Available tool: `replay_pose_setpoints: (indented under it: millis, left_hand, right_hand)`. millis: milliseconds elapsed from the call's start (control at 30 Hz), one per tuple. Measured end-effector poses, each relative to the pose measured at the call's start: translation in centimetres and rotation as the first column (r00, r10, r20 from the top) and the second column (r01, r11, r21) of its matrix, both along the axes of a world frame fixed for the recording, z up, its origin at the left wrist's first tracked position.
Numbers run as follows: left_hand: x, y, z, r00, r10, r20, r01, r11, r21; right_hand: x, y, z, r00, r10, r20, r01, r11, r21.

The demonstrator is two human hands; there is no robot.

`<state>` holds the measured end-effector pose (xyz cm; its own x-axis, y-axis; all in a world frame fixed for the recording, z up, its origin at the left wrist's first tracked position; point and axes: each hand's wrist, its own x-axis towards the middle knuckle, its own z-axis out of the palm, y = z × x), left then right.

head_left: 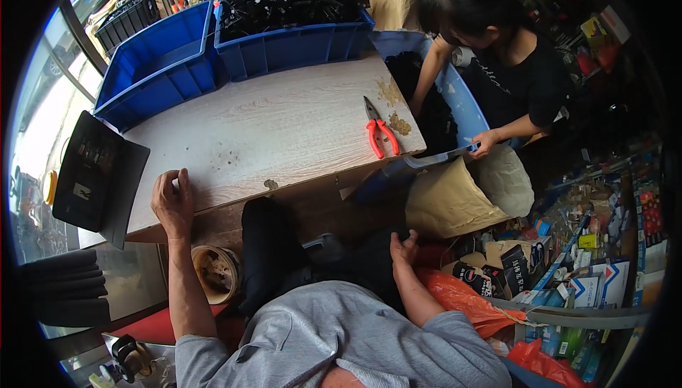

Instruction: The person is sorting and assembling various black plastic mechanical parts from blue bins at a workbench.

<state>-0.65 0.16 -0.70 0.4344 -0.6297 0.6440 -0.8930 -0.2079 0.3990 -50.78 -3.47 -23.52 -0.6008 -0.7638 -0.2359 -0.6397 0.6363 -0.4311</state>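
My left hand (172, 200) rests on the near left edge of the pale wood-grain table (263, 121). Its fingers are loosely curled in, and nothing shows in them. Over my thigh lies my right hand (405, 247), palm partly up, fingers apart and holding nothing I can see. Red-handled pliers (380, 132) lie at the table's right end, out of reach of both hands as they are, jaws pointing away from me. To the left of my left hand stands a black folding case or stand (99, 175), tilted at the table's edge.
Two blue crates stand at the back: one bare inside (167, 47), one heaped with black parts (284, 8). At right, a co-worker (504, 54) reaches into a light-blue bin (462, 100) of black pieces. A paper sack (447, 200), cluttered boxes and a bucket (217, 274) surround me.
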Motion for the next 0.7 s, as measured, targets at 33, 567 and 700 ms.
replay_pose_setpoints:
  millis: [33,567,700]
  left_hand:
    - [0.1,0.1,0.0,1.0,0.0,-0.013,0.0,1.0,0.007]
    - [0.3,0.3,0.2,1.0,-0.004,-0.031,0.002,0.999,-0.042]
    - [0.3,0.2,0.3,1.0,0.007,0.002,-0.006,0.999,-0.051]
  right_hand:
    - [0.1,0.0,0.0,1.0,0.002,0.0,-0.002,1.0,0.001]
    - [-0.5,0.4,-0.3,0.999,0.04,0.028,-0.04,0.999,-0.012]
    - [-0.3,0.5,-0.3,0.997,0.011,0.074,-0.008,0.999,-0.047]
